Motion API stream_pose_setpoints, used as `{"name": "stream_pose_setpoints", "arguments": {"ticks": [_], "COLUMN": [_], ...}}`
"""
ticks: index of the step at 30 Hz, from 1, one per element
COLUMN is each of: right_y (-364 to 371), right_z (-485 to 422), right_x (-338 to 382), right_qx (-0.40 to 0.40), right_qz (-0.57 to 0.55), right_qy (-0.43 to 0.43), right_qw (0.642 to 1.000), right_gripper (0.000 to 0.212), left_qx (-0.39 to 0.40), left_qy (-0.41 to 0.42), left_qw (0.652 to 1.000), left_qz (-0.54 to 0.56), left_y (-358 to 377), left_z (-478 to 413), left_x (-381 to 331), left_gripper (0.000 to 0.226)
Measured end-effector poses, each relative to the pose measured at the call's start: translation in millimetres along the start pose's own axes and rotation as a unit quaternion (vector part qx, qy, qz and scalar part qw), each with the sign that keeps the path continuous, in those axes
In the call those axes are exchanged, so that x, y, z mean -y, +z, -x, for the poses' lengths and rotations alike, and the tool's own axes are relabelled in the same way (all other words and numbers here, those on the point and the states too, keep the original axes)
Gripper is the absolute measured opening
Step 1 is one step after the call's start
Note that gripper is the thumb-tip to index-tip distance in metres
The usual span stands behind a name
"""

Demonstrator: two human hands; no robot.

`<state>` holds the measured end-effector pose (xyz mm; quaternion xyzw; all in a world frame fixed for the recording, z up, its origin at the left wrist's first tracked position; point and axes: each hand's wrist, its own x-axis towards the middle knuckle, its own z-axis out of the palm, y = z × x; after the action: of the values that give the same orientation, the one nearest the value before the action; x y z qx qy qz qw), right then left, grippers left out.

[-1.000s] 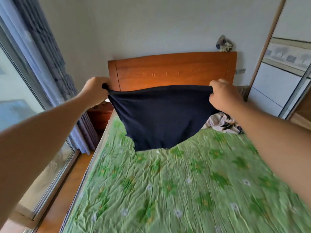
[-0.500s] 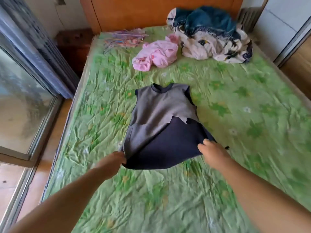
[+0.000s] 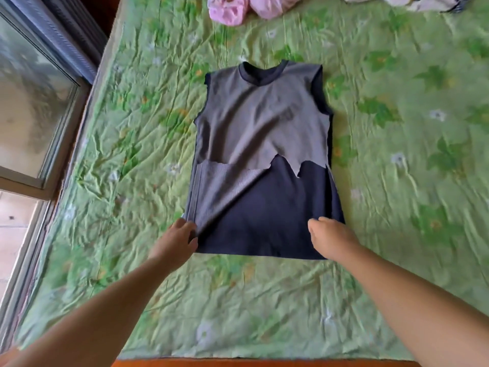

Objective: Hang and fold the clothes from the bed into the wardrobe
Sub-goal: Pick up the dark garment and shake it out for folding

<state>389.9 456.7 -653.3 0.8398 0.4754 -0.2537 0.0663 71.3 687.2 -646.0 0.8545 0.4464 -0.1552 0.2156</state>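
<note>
Top point(image 3: 262, 123) flat on the bed point(image 3: 397, 181), mid-width, neck at the far end, hem nearest. Left hand point(image 3: 174, 242) grips the top's near-left hem corner, right hand point(image 3: 330, 239) the near-right. Bundle point(image 3: 238, 6) beyond the top's neck, well apart. Pile point(image 3: 412, 2) beyond and right of the top. Window point(image 3: 26, 107) and curtain point(image 3: 66, 35) left of it, off the bed. Footboard point(image 3: 264, 362) nearer than the hem.

Both our bare arms reach forward to the near hem of the sleeveless top point(image 3: 260, 123). Our left hand point(image 3: 176, 242) pinches the hem's left corner, fingers curled, back of the hand up. Our right hand point(image 3: 330, 239) grips the hem's right corner, knuckles forward, thumb turned inward
</note>
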Motion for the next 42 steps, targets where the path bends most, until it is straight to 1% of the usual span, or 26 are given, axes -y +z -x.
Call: {"name": "stream_pose_setpoints", "arguments": {"ticks": [3, 4, 6, 7, 9, 11, 13, 15, 16, 17, 19, 21, 23, 25, 26, 27, 28, 29, 30, 31, 32, 33, 35, 37, 39, 42], "right_y": [-20, -26, -36, -40, -43, -45, -47, -49, -49, -49, -48, -48, -45, -38, -33, -29, -24, -19, -13, -7, -1, 5, 15, 23, 30, 37], "right_z": [-41, -55, -85, -101, -131, -161, -185, -202, -207, -210, -208, -198, -183, -166, -157, -148, -139, -130, -121, -111, -101, -92, -75, -61, -47, -29], "right_x": [19, 31, 61, 78, 112, 140, 163, 177, 178, 178, 172, 161, 146, 128, 118, 108, 98, 88, 79, 70, 62, 56, 48, 45, 45, 44], "right_qx": [-0.011, -0.006, -0.007, -0.012, -0.021, -0.019, 0.004, 0.022, 0.027, 0.034, 0.041, 0.038, 0.028, 0.025, 0.024, 0.021, 0.019, 0.014, 0.007, 0.0, -0.005, -0.006, 0.0, 0.004, 0.005, -0.004], "right_qz": [-0.035, -0.054, -0.08, -0.087, -0.091, -0.086, -0.105, -0.149, -0.165, -0.172, -0.167, -0.189, -0.213, -0.209, -0.192, -0.168, -0.143, -0.123, -0.108, -0.094, -0.081, -0.071, -0.051, -0.043, -0.034, -0.014], "right_qy": [-0.038, -0.049, -0.075, -0.089, -0.114, -0.131, -0.12, -0.079, -0.057, -0.039, -0.023, -0.013, -0.007, -0.014, -0.027, -0.045, -0.065, -0.087, -0.108, -0.124, -0.133, -0.134, -0.136, -0.149, -0.158, -0.167], "right_qw": [0.999, 0.997, 0.994, 0.992, 0.989, 0.987, 0.987, 0.985, 0.984, 0.984, 0.985, 0.981, 0.977, 0.977, 0.981, 0.985, 0.987, 0.988, 0.988, 0.988, 0.988, 0.988, 0.989, 0.988, 0.987, 0.986], "right_gripper": [0.014, 0.016, 0.021, 0.025, 0.032, 0.045, 0.063, 0.075, 0.075, 0.07, 0.047, 0.032, 0.022, 0.019, 0.019, 0.02, 0.022, 0.022, 0.024, 0.027, 0.031, 0.033, 0.034, 0.032, 0.027, 0.017], "left_qx": [-0.026, -0.026, -0.033, -0.049, -0.096, -0.135, -0.137, -0.113, -0.099, -0.087, -0.085, -0.104, -0.089, -0.046, -0.033, -0.03, -0.031, -0.03, -0.035, -0.049, -0.065, -0.068, -0.036, -0.007, -0.011, -0.025], "left_qy": [-0.056, -0.085, -0.153, -0.182, -0.218, -0.225, -0.229, -0.25, -0.262, -0.271, -0.268, -0.253, -0.246, -0.248, -0.243, -0.228, -0.195, -0.138, -0.062, 0.025, 0.108, 0.176, 0.267, 0.295, 0.297, 0.288], "left_qw": [0.989, 0.976, 0.933, 0.916, 0.909, 0.906, 0.89, 0.867, 0.861, 0.862, 0.879, 0.9, 0.913, 0.912, 0.911, 0.914, 0.928, 0.949, 0.971, 0.984, 0.986, 0.98, 0.963, 0.955, 0.954, 0.957], "left_qz": [0.136, 0.199, 0.324, 0.355, 0.342, 0.332, 0.37, 0.416, 0.425, 0.419, 0.384, 0.341, 0.314, 0.324, 0.333, 0.333, 0.317, 0.28, 0.228, 0.167, 0.108, 0.062, 0.003, -0.033, -0.044, -0.031], "left_y": [0, 3, 10, 15, 24, 29, 31, 28, 26, 25, 22, 19, 14, 10, 8, 8, 8, 10, 14, 21, 29, 38, 54, 67, 71, 66], "left_z": [-41, -54, -75, -83, -93, -100, -106, -110, -111, -111, -111, -110, -107, -103, -100, -96, -91, -84, -75, -65, -54, -44, -27, -17, -13, -11], "left_x": [-20, -25, -32, -34, -34, -33, -31, -29, -28, -27, -25, -26, -30, -38, -42, -46, -50, -54, -57, -59, -60, -59, -54, -49, -46, -45], "left_gripper": [0.062, 0.067, 0.071, 0.071, 0.067, 0.059, 0.051, 0.047, 0.045, 0.045, 0.051, 0.066, 0.079, 0.078, 0.07, 0.058, 0.047, 0.037, 0.032, 0.03, 0.031, 0.031, 0.032, 0.039, 0.044, 0.042]}}
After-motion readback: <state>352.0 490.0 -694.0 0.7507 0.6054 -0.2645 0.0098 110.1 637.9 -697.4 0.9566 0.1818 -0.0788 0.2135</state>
